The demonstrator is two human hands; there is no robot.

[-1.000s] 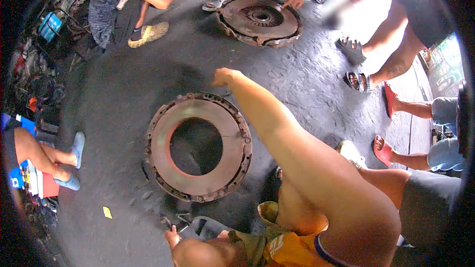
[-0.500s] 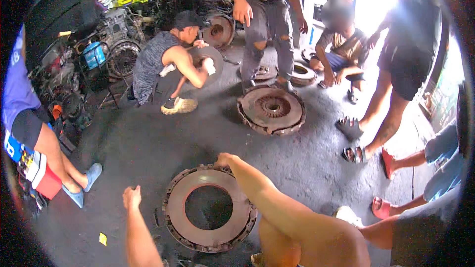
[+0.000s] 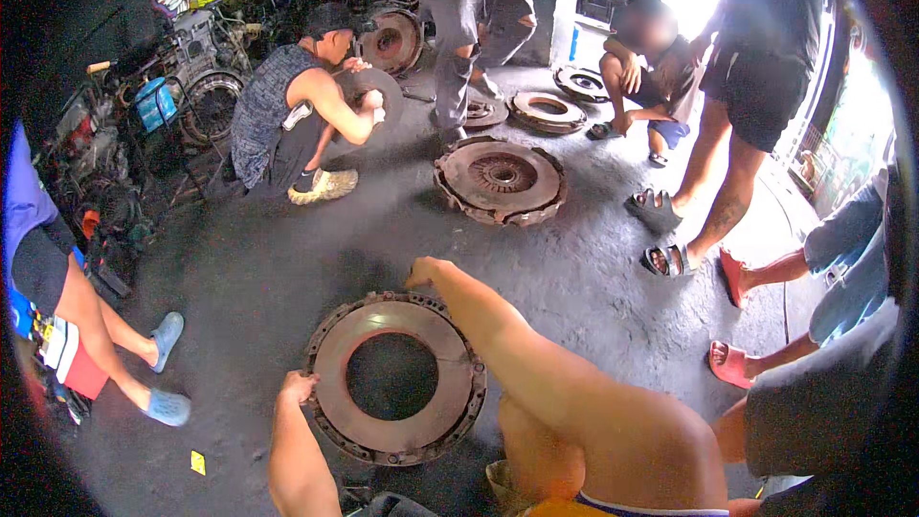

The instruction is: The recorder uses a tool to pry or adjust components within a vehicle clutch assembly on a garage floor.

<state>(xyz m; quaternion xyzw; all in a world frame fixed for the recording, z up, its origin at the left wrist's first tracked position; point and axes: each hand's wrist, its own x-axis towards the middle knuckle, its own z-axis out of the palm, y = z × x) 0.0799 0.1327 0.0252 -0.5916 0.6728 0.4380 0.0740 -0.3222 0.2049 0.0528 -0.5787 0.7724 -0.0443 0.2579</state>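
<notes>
A round clutch pressure plate (image 3: 454,378) lies on the dark floor in front of me, with a smooth brown ring face, a wide central hole and a bolted outer rim. My left hand (image 3: 299,385) is closed at its left edge, fingers curled against the rim. Reaching across its right side, my right hand (image 3: 423,273) has bent fingers hooked down at the far rim. The fingertips of both hands are partly hidden.
Farther off lies another clutch pressure plate (image 3: 503,180), with more ring-shaped parts (image 3: 548,112) behind. A crouching person (image 3: 287,115) holds a disc (image 3: 383,91). Other people stand or squat around. Engine parts (image 3: 206,48) pile up at the far left. A yellow scrap (image 3: 198,462) lies near left.
My left hand has moved right, from clear of the plate to its left rim. My right hand stays at the far rim. The view has shifted; the far standing person has changed posture.
</notes>
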